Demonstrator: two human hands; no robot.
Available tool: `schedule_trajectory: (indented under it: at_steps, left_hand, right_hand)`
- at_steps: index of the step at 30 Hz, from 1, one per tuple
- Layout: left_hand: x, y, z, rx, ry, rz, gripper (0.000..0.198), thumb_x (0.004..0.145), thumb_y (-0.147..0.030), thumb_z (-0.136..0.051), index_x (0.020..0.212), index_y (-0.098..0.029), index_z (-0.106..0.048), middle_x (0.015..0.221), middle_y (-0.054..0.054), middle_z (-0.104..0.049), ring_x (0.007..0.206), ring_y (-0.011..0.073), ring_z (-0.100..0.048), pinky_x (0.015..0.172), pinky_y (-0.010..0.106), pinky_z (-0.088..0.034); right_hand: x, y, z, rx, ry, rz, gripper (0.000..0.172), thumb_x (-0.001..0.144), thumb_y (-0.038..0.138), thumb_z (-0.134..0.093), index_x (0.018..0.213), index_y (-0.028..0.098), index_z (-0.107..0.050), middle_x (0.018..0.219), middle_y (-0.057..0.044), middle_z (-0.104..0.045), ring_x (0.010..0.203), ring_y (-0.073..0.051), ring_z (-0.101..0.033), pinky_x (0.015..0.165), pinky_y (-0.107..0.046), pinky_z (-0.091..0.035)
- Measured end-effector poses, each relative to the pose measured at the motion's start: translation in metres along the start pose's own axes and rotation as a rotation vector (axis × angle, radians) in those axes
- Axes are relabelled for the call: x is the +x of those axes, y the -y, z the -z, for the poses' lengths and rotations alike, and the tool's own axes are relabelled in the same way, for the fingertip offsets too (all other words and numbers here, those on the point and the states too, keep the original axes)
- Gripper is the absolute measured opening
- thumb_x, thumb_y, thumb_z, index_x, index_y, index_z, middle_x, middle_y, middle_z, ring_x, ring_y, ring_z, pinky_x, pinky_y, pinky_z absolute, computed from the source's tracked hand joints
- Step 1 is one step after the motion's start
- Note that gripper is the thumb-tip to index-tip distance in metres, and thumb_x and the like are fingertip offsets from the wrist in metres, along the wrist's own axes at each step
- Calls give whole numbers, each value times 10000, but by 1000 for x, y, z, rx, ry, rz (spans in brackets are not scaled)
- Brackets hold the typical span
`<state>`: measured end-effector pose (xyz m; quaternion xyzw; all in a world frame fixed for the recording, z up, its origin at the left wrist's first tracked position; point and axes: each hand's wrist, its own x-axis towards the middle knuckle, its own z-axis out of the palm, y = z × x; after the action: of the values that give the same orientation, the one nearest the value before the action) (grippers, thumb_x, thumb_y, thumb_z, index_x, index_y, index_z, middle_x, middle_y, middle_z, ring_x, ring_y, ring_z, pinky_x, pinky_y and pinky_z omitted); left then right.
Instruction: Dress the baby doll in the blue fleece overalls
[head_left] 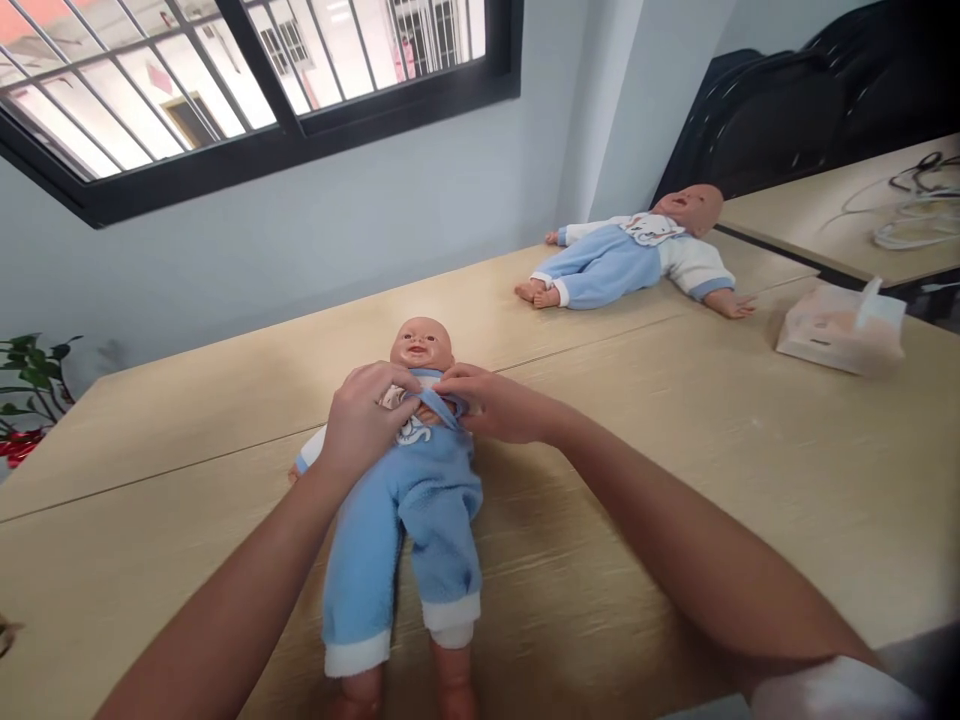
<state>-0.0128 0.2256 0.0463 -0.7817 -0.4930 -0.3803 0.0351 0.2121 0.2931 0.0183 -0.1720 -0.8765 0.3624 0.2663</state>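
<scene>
A baby doll (421, 345) lies on its back on the wooden table, its head away from me and its bare feet toward me. Blue fleece trousers (364, 550) with white cuffs cover its legs. Its white top (414, 430) has a printed animal and blue trim (439, 405); the front is parted at the chest, showing some of the doll's body. My left hand (367, 415) is closed on the top's front edge at the chest. Opposite it, my right hand (495, 402) pinches the other blue-trimmed edge. Both fingertips partly hide the cloth, and the doll's arm on the right is hidden.
Another doll (615, 262) in a like outfit lies at the table's back right. A tissue pack (840, 328) is at the right. White cables (919, 215) rest on a further table, with black chairs (780, 110) behind. A plant (34, 375) stands left, below a barred window.
</scene>
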Motion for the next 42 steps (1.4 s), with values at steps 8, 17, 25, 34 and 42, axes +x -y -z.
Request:
schedule_trajectory:
  at_steps: [8,17,25,34,42]
  left_hand:
    - [11,13,-1,206,175,-197,195,954,-180,-623,791,-233,-715,909,37,-732,896,226,-638,850,387,-492]
    - [-25,-12,11,183,396,9,407,917,-312,-613,1310,-211,-647,1245,101,-667,1123,307,-589,975,488,-494]
    - [-41,-26,-4,105,381,95,480,909,-454,-676,1323,-220,-612,1265,101,-624,1143,312,-551,1022,508,-448]
    - [-39,-34,-18,53,269,151,207,919,-405,-687,1020,-224,-686,988,52,-728,966,264,-642,883,423,-478]
    - [-45,-33,-10,3,115,100,120,860,-287,-692,964,-227,-687,946,47,-741,914,246,-662,881,417,-536]
  right_hand:
    - [-13,-9,-10,616,-7,-171,201,884,252,-663,1080,220,-693,1021,-19,-634,944,-191,-583,847,-340,-481]
    - [-11,11,-21,779,-196,-358,314,873,493,-730,881,185,-673,832,10,-623,783,-149,-548,733,-287,-426]
    - [-17,22,-35,835,-321,-391,361,842,539,-760,882,189,-681,859,-6,-665,795,-157,-577,759,-297,-465]
    - [-22,33,-45,831,-554,-489,269,801,443,-736,775,189,-651,770,17,-618,736,-143,-516,738,-300,-407]
    - [-47,27,-43,728,-505,-561,296,818,481,-701,780,188,-677,751,8,-614,717,-151,-481,702,-311,-361]
